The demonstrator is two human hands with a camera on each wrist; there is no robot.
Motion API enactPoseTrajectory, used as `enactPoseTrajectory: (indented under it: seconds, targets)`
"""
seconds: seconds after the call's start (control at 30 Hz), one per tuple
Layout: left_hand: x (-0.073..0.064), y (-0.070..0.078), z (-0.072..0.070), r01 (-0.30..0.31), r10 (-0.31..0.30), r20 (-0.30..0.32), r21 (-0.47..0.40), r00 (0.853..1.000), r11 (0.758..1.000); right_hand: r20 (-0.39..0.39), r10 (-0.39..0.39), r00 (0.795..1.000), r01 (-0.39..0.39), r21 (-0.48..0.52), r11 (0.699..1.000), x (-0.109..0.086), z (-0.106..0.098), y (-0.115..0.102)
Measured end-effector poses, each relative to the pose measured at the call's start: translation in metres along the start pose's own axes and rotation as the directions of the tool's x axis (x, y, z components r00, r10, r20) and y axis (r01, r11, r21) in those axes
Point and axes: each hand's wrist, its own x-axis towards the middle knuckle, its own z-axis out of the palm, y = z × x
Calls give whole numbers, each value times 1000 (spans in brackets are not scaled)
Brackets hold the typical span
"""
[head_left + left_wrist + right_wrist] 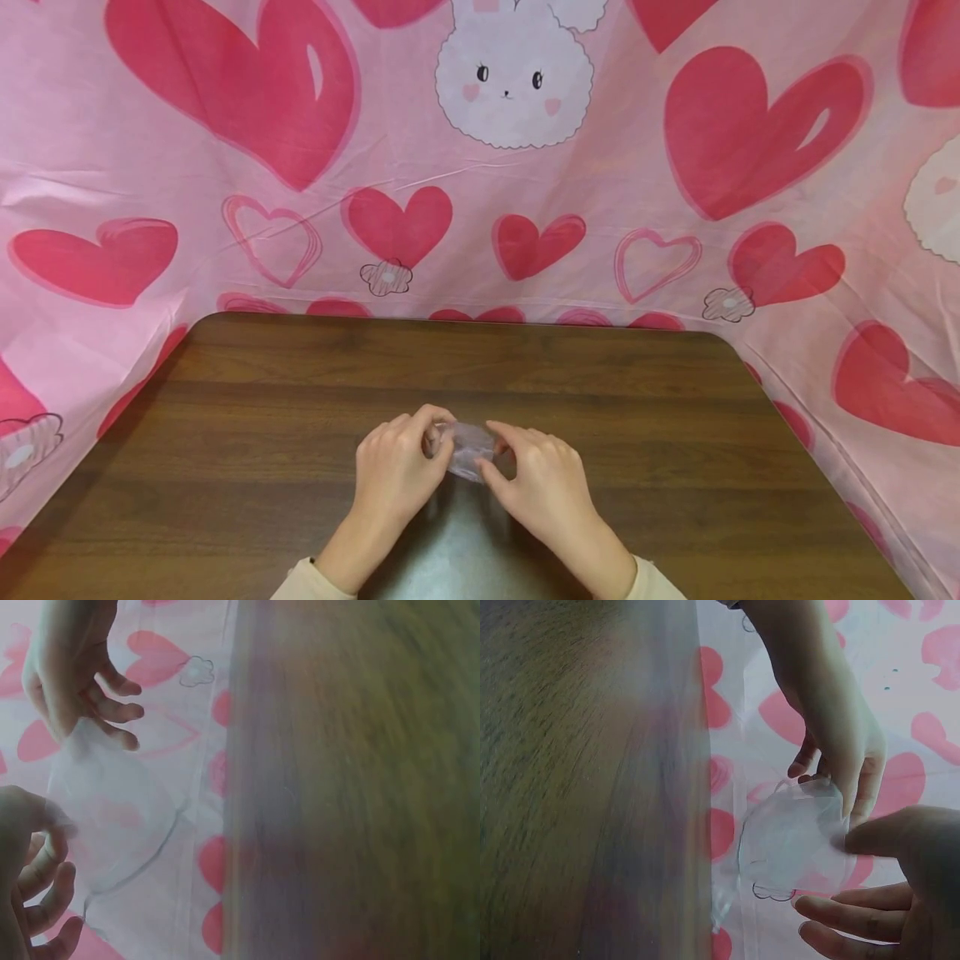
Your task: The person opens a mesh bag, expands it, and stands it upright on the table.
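Observation:
A thin, see-through pouch, seemingly plastic, is held up just above the table between both hands. My left hand pinches its left side with thumb and index finger, the other fingers loosely curled. On the opposite side, my right hand grips the edge by thumb and forefinger. In the left wrist view the pouch spreads between the two hands, with a dark curved line along its lower edge. The right wrist view shows the pouch with the right thumb against it and the lower fingers apart from it.
The dark brown wooden table has rounded far corners. Behind and at both sides hangs a pink cloth printed with hearts and a white rabbit face, close to the table's edges.

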Motion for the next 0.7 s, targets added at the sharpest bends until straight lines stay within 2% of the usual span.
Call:
enactPoseTrajectory:
  seconds: [0.2, 0.43, 0.57, 0.7]
  targets:
    - [0, 0, 0, 9, -9, -13, -35, 1000, 999, -23, 29, 999, -30, -32, 999, 1, 2, 3]
    - [0, 0, 0, 23, -23, 3, -40, 1000, 999, -115, 12, 993, -13, -10, 1000, 3, 1, 7]
    - [0, 1, 0, 42, -40, 47, -27, 998, 999, -157, 10, 987, -10, 4, 1000, 4, 0, 10]
    - [-1, 1, 0, 58, -57, 113, -9, 992, 998, -162, -1, 987, 3, 15, 1000, 5, -1, 11]
